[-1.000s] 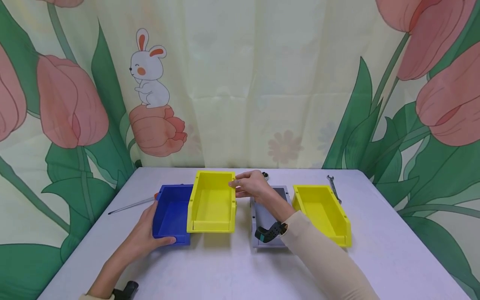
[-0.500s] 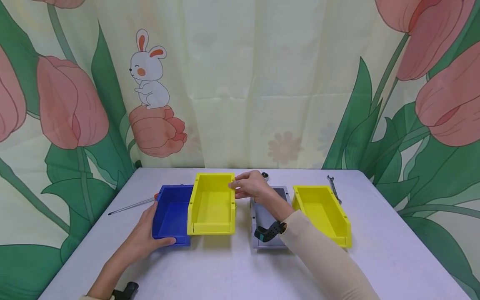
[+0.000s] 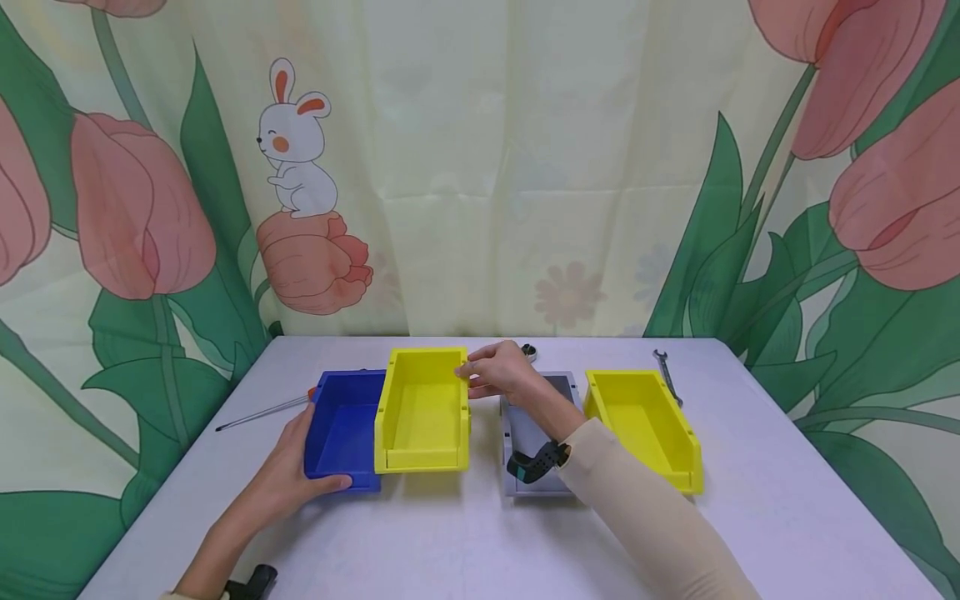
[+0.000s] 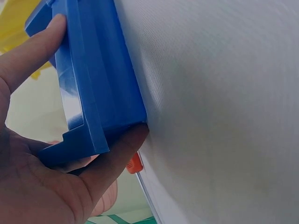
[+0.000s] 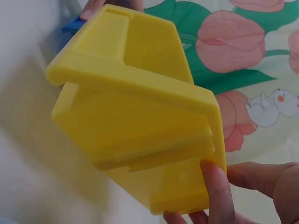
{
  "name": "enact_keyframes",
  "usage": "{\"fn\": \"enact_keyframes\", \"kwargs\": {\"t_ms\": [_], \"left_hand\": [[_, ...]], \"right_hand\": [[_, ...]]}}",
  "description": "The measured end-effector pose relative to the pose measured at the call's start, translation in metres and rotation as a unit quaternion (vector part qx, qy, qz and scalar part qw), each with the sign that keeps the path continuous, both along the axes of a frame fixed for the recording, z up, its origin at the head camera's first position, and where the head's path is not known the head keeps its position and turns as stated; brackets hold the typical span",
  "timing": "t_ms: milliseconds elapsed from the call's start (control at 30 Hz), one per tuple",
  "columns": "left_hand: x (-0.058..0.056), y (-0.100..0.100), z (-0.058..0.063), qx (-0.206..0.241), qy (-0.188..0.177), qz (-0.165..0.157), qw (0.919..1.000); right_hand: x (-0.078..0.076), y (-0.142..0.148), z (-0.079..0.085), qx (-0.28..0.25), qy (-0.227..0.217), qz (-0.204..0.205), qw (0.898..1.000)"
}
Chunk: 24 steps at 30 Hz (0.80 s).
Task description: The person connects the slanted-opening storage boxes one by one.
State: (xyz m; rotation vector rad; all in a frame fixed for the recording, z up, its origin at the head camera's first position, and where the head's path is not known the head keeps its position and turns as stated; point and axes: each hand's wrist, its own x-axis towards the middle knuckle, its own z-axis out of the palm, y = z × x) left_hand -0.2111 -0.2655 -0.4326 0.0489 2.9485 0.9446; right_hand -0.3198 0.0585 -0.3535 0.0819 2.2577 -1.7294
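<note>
My left hand [image 3: 283,468] grips a blue storage bin [image 3: 345,429] at its left side, with the thumb over the front lip and fingers along the wall. In the left wrist view the blue bin's base meets the white cloth. My right hand [image 3: 504,367] pinches the rear right edge of a yellow storage bin [image 3: 423,408], thumb on one face and fingers on the other. That yellow bin [image 5: 135,98] is raised off the table, its left side overlapping the blue bin's right wall in the head view.
A grey bin [image 3: 525,433] stands partly under my right forearm. Right of it sits a second yellow bin [image 3: 637,421], with a wrench [image 3: 667,379] behind. A screwdriver [image 3: 262,412] lies left of the blue bin. A small round metal part [image 3: 530,352] lies at the back.
The yellow bin in my right hand has come down slightly beside the blue bin. My left hand and the blue bin have stayed put.
</note>
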Motion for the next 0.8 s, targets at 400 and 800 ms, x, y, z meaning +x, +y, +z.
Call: {"fn": "enact_keyframes", "kwargs": {"t_ms": [400, 800], "left_hand": [[-0.001, 0.0, -0.001, 0.0, -0.002, -0.003, 1.0], [-0.002, -0.001, -0.001, -0.002, 0.001, -0.002, 1.0]], "right_hand": [[0.005, -0.002, -0.003, 0.063, 0.044, 0.018, 0.997], [0.016, -0.02, 0.004, 0.27, 0.3, 0.064, 0.913]]}}
